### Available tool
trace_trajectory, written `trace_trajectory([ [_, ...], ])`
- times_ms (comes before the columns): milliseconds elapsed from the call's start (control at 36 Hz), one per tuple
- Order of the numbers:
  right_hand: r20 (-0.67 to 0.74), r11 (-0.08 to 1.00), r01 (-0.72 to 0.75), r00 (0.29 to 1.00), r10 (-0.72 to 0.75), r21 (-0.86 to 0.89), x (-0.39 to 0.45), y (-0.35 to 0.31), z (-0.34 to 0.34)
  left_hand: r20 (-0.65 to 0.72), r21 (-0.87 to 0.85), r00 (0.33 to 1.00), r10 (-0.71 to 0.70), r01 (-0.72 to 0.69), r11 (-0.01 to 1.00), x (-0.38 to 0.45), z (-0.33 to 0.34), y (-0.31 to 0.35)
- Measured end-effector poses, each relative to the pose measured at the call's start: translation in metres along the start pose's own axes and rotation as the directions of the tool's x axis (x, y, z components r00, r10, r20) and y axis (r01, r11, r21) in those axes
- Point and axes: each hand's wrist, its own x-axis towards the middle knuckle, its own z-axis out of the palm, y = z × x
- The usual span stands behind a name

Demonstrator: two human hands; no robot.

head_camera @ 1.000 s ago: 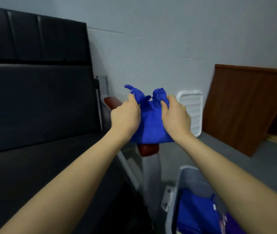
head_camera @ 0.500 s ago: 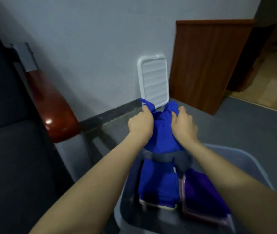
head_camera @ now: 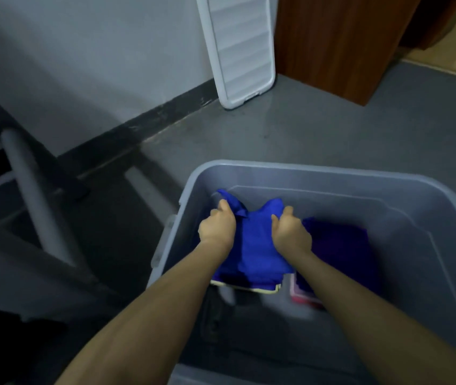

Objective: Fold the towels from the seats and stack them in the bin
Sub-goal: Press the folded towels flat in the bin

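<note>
Two hands: left hand (head_camera: 217,227) and right hand (head_camera: 290,234) each have fingers curled round a far corner of the blue towel (head_camera: 254,245), which bunches up where they grip it.
Head view, towel position: the folded blue towel is inside the grey bin (head_camera: 318,173), at its left side, lying on or just above a blue stack whose pale-edged bottom layer (head_camera: 249,289) shows beneath; contact cannot be told for certain.
Head view, neighbours: a purple stack (head_camera: 338,245) sits just beside it on the right, over a pink layer (head_camera: 301,297).
Head view, surroundings: the bin stands on the grey floor (head_camera: 332,129); a white lid (head_camera: 239,48) leans on the wall, and a seat leg (head_camera: 35,195) stands well to the left.
Handling: likely light and soft, limp enough to sag and lose its fold if held by one corner.
Grip advice: hold both corners, or support the folded bundle from the sides, and let go evenly so the layers stay square.
Risk: the bunched corners may stay crumpled and want smoothing flat.
</note>
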Motion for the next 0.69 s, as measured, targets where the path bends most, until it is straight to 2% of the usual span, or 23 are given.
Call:
trace_trajectory([
  [83, 0.04, 0.998, 0.033, 0.999, -0.035, 0.045, 0.002, 0.008, 0.017, -0.103, 0.038, 0.995, -0.016, 0.02, 0.999, -0.001, 0.016, 0.002],
  [139, 0.058, 0.995, 0.044, 0.997, -0.049, 0.084, 0.004, 0.011, 0.024, -0.229, 0.118, 0.969, 0.088, -0.062, 0.991, -0.001, 0.024, 0.001],
  [194, 0.048, 0.986, 0.039, 0.998, -0.048, 0.164, 0.007, 0.012, 0.03, -0.242, 0.178, 0.948, 0.205, -0.165, 0.97, 0.0, 0.024, 0.0],
  [278, -0.026, 0.93, 0.05, 0.999, -0.043, 0.364, 0.008, 0.012, 0.034, -0.007, 0.178, 0.941, 0.34, -0.333, 0.926, 0.0, 0.033, -0.001],
  [306, -0.051, 0.907, 0.069, 0.997, -0.053, 0.416, 0.008, 0.012, 0.035, 0.011, 0.188, 0.928, 0.373, -0.369, 0.91, 0.001, 0.037, -0.002],
  [444, -0.115, 0.818, 0.113, 0.992, -0.058, 0.564, 0.009, 0.011, 0.037, -0.004, 0.234, 0.957, 0.291, -0.282, 0.93, 0.001, 0.048, -0.007],
  [583, -0.088, 0.809, 0.089, 0.995, -0.046, 0.581, 0.012, 0.019, 0.041, -0.099, 0.187, 0.972, 0.211, -0.19, 0.964, 0.0, 0.048, -0.003],
  [694, -0.101, 0.801, 0.086, 0.994, -0.032, 0.593, 0.015, 0.021, 0.042, -0.186, 0.275, 0.939, 0.289, -0.232, 0.933, 0.008, 0.044, -0.004],
])
